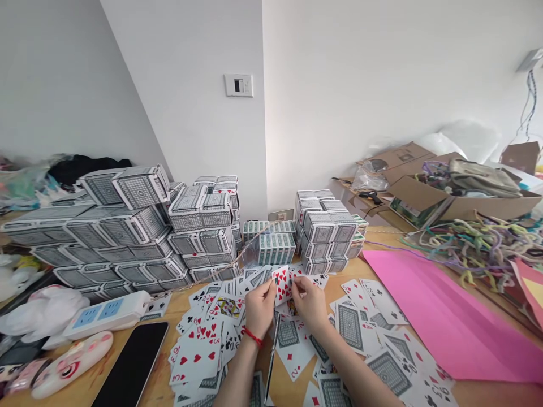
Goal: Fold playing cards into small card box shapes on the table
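Heart card (pixel 281 288), held at 2 sides
Left fingers (pixel 266 290) and right fingers (pixel 300 286) pinch opposite edges, probably steadying it above loose cards (pixel 197 367).

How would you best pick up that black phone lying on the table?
Probably grip the phone by its two long edges near the middle, from above, with the left hand, which is nearer but now pinches a heart card. It lies flat, so its broad face offers little grip, while bare wood beside both long edges leaves fingertips room.
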`<state>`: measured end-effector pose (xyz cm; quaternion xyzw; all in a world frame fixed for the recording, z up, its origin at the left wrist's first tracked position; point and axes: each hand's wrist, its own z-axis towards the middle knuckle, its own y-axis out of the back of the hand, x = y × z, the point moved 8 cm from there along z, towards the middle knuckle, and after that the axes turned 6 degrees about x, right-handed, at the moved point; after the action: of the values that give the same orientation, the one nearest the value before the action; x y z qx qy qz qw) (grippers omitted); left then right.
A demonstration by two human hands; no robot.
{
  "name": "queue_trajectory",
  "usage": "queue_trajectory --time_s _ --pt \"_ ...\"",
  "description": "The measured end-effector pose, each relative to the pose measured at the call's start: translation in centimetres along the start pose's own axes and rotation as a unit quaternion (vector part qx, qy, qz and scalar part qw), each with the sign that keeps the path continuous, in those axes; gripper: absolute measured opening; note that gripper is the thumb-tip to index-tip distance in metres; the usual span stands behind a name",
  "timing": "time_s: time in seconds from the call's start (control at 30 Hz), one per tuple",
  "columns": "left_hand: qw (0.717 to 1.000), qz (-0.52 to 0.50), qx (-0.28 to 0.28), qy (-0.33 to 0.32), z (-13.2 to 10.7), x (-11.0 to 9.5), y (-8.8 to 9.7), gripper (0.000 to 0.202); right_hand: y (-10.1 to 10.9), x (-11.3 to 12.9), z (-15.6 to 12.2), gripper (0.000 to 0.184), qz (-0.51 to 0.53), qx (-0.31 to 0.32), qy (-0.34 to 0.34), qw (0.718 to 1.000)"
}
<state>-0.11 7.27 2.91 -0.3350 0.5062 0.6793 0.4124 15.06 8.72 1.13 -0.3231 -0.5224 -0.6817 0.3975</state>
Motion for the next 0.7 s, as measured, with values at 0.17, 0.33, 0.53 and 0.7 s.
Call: queue_trajectory --time_s 0.17,0.33,0.53,0.7 --pt "0.999 -0.029 -0.026 0.012 0.2 0.5 0.7 0.032 -0.9 -0.6 0.1 0.026 0.089 0.043 -0.032 0.995" --pt "0.998 -0.044 -0.034 0.021 0.5 0.9 0.9 0.033 -2.6 -1.5 0.3 0.029 0.212 0.125 -0.06 0.967" --pt "0.999 -0.026 -0.028 0.022 0.2 0.5 0.6 0.031 -1.2 -0.4 0.0 0.021 0.031 0.051 0.001 0.998" --pt "0.998 -0.034 -0.045 0.033 0.1 0.7 0.8 0.028 -1.4 -0.1 -0.3 0.018 0.028 0.036 0.006 0.999"
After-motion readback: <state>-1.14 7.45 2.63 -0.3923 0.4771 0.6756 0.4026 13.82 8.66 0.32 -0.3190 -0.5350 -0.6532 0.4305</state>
